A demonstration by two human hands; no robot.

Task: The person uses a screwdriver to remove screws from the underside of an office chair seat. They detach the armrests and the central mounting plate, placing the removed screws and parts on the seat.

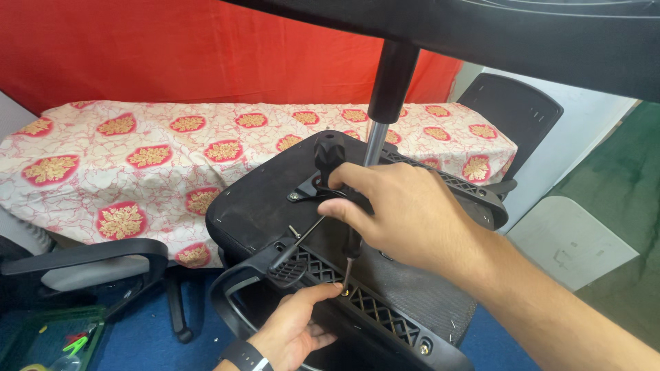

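Note:
An upturned black office chair seat (254,199) lies in front of me, its gas-lift column (388,89) rising to the base overhead. My right hand (399,213) grips a screwdriver (350,257) whose tip stands on a screw (344,291) in the black armrest bracket (385,319). My left hand (295,326), with a dark wristband, holds the bracket edge, thumb beside that screw. A round black knob (329,152) and a lever sit just behind my right fingers.
A table under a cream cloth with red floral medallions (172,148) stands behind, against a red curtain. A second black chair arm (89,254) is at left, a green tray of tools (48,340) at bottom left. A chair backrest (512,113) leans at right.

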